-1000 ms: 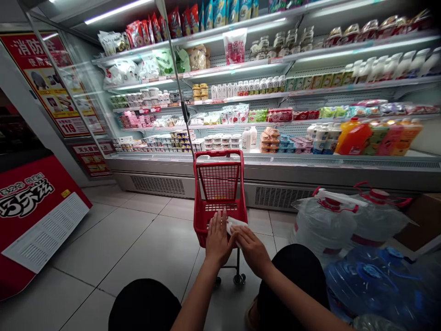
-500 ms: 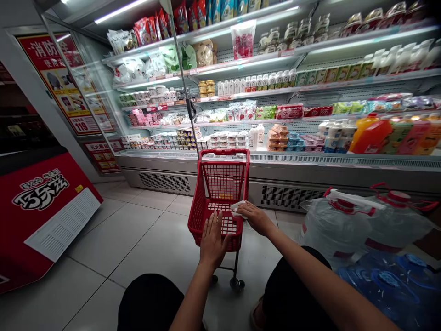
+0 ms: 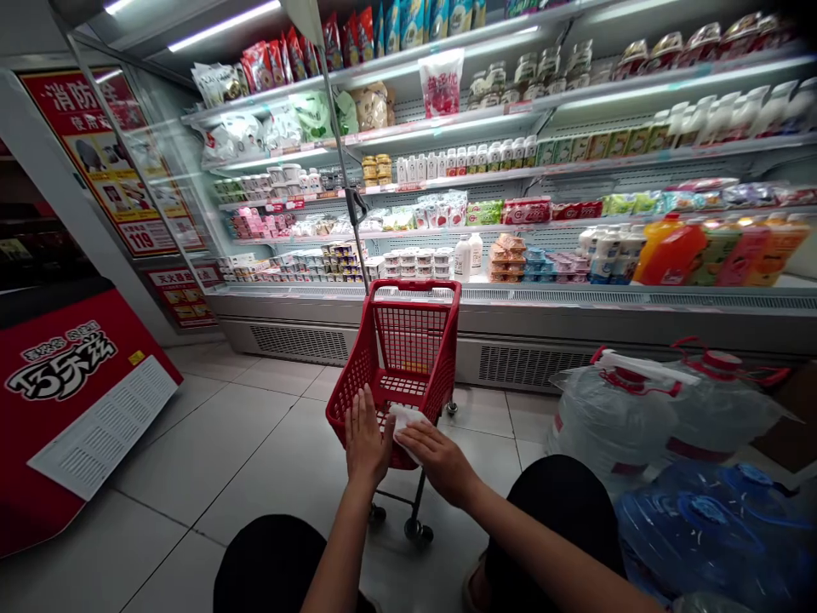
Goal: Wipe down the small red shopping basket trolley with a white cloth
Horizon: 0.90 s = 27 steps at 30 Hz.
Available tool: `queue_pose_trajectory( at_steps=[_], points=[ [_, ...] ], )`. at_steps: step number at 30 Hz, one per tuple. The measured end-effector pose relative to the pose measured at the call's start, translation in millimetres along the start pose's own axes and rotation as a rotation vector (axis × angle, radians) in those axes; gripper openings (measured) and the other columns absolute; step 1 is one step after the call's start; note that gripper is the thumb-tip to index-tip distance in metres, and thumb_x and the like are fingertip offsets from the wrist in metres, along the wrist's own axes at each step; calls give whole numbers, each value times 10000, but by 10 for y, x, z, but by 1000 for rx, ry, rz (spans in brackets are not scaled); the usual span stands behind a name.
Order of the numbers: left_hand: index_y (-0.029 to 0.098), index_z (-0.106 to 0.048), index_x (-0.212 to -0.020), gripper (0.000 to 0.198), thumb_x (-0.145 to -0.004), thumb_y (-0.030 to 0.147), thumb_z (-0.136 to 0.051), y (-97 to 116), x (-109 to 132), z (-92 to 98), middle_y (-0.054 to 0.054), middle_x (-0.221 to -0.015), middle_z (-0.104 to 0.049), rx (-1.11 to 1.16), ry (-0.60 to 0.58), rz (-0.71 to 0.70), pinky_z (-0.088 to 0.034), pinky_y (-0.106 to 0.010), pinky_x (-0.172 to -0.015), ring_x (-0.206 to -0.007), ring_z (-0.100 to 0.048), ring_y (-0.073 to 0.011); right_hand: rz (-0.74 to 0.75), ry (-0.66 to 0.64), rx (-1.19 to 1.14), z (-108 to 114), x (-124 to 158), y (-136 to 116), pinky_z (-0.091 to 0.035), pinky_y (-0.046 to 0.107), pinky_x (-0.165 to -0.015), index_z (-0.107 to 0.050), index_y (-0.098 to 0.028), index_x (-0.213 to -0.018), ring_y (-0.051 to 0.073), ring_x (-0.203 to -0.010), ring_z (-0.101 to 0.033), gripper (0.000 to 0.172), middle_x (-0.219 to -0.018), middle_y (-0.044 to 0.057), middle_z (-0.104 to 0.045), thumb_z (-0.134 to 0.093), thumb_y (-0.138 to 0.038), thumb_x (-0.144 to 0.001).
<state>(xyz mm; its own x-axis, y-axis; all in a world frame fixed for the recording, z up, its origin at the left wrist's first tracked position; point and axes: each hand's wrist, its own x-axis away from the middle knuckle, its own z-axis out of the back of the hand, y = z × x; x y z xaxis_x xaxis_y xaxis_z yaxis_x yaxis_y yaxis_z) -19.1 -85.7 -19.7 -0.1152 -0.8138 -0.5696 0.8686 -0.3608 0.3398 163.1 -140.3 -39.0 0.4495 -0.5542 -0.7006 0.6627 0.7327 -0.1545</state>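
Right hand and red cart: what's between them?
Head view: a white cloth or tissue, held by the right hand, lies between it and the red cart; contact unclear.

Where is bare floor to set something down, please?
Pale floor tiles lie bare between the red boxy cabinet and red plastic mesh cart, and more narrowly between cart and clear plastic jugs. At right, jugs and blue plastic bottles crowd together.

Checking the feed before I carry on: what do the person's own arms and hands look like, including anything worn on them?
The left hand and right hand are ungloved, with no rings visible. The left forearm and right forearm show no sleeve, watch or bracelet within the picture. The upper arms are out of view.
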Motion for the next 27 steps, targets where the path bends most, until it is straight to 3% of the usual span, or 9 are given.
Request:
queue_pose_trajectory(
  at_steps=[3,5,9,13,16,19,22,27],
  points=[
    [243,33,-1663,751,-1065,579,-270,126,-43,14,-118,-1715,-216,73,-17,21,-166,-604,-1271,-1585,-195,-289,46,-13,3,-51,-108,-145,-449,452,-1192,-509,-178,-1501,217,-1401,-520,562,-1386,103,-672,-489,-48,-955],
    [268,61,-1659,726,-1071,566,-244,186,-31,24,-95,-1722,-201,134,-27,32,-169,-594,-1274,-1590,-177,-275,114,-33,-8,-46,-181,-114,-449,438,-1190,-550,-174,-1464,215,-1394,-530,512,-1358,104,-690,-512,-71,-963],
    [251,76,-1657,769,-1060,590,-271,148,39,27,-108,-1727,-177,144,-19,32,-178,-594,-1272,-1595,-144,-290,254,-119,-5,73,-321,302,-435,416,-1193,-567,-217,-1442,175,-1363,-559,486,-1387,71,-677,-502,-69,-984],
    [240,55,-1661,786,-1056,583,-311,87,46,2,-122,-1724,-181,76,-39,9,-190,-590,-1270,-1593,-156,-295,59,-101,66,262,-467,842,-396,492,-1213,-593,-244,-1406,191,-1310,-602,513,-1375,62,-682,-498,-28,-950],
    [233,49,-1662,797,-1053,588,-322,100,1,-15,-121,-1726,-175,28,-46,-17,-188,-587,-1273,-1593,-154,-293,-6,-97,72,319,-517,993,-392,498,-1214,-647,-213,-1315,210,-1281,-615,440,-1311,78,-707,-510,-32,-938],
    [226,53,-1661,788,-1058,576,-314,100,-37,-18,-118,-1723,-190,-11,-38,-39,-184,-581,-1277,-1592,-162,-283,-54,-57,57,285,-486,922,-412,495,-1202,-650,-200,-1304,229,-1310,-584,427,-1319,93,-693,-508,-43,-933],
    [211,38,-1662,783,-1061,571,-310,46,-50,-9,-130,-1712,-223,-50,-19,-36,-181,-580,-1277,-1588,-184,-283,-77,-40,48,202,-397,744,-402,499,-1213,-600,-206,-1390,230,-1376,-527,527,-1384,91,-659,-477,-18,-913],
    [207,-23,-1667,763,-1060,571,-308,-104,-57,5,-145,-1711,-216,-96,18,-8,-192,-585,-1271,-1584,-193,-299,16,-71,63,-83,-251,236,-388,457,-1233,-417,-180,-1565,205,-1487,-406,678,-1543,88,-538,-430,-4,-910]
  ],
)
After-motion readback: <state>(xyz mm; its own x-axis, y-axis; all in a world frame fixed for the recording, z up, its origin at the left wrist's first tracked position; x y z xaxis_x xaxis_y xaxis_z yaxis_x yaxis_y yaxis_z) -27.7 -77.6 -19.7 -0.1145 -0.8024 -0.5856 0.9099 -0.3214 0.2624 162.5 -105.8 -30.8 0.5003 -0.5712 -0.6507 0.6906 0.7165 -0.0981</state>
